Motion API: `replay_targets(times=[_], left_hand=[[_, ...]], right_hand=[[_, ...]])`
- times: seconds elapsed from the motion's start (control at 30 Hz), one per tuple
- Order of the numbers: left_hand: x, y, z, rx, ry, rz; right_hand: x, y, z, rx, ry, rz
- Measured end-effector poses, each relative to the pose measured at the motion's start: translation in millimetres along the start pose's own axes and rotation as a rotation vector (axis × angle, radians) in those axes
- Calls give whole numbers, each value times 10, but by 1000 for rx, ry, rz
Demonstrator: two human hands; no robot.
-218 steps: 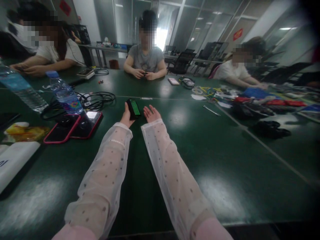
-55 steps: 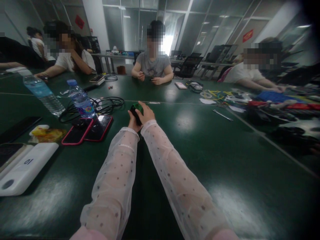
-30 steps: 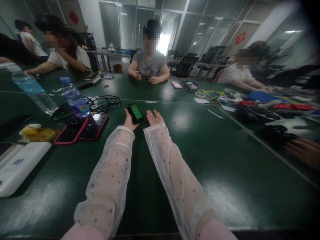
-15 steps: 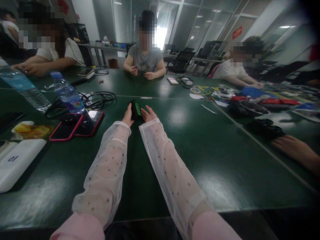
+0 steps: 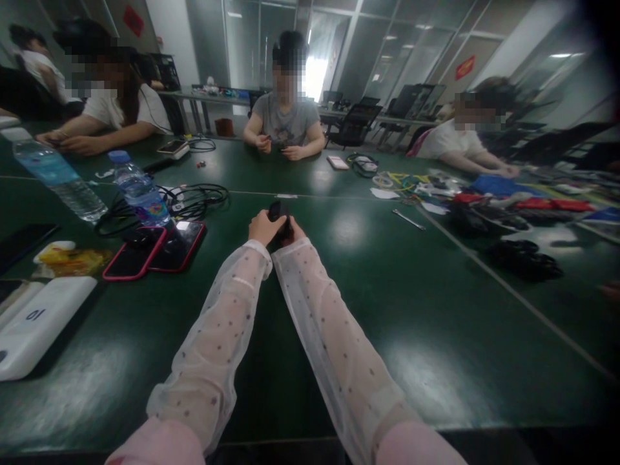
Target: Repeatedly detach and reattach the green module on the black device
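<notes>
The black handheld device, a small blocky shape with a dark casing, was just above the green table, between the two hands. The left hand was curled around its left side, nearly closed, with the thumb laid across the near face. The right hand was bent in against the right side, gripping it too, though its fingers were partly hidden. Sheer white sleeves with dark star-like specks wrinkled loosely along both forearms.

Taking the device as the clock's centre, a coil of smooth black cable lay at nine o'clock, with a clear plastic bottle with a blue cap farther out. Toward eight o'clock were two flat, glossy phones with pinkish-red edges, overlapping, and well beyond them a rounded white power bank. A slim metal wrench lay at three o'clock. At twelve, across the glossy tabletop, sat a person in a grey shirt.
</notes>
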State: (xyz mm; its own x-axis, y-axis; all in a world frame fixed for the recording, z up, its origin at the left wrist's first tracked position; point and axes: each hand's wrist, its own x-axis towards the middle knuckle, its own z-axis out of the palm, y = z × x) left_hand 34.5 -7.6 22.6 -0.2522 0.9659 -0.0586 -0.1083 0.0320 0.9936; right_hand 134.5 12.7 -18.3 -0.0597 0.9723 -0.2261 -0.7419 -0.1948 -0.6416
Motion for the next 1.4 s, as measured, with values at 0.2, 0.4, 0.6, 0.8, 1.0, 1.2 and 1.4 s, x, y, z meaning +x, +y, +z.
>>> replay_targets(times=[0.2,0.4,0.6,0.8,1.0,1.2,1.4], left_hand=[[-319,186,185,233,44,133],[-439,410,204,841,39,334],[-316,614,-55,972,76,387],[16,408,-227,341,50,258],[85,-31,-254,-698,-233,-363],[114,-161,-239,-735,-41,-440],[176,-191,-225,-789,-23,-421]], right_hand=[[-24,-50,-1,5,65,118],[-38,-56,-54,46,-113,-42],[87,2,-142,61,-167,-125],[112,-35,-130,61,-92,-77],[98,-85,-121,63,-68,-52],[71,-112,-162,44,-77,-31],[162,-152,-162,-68,-33,-172]])
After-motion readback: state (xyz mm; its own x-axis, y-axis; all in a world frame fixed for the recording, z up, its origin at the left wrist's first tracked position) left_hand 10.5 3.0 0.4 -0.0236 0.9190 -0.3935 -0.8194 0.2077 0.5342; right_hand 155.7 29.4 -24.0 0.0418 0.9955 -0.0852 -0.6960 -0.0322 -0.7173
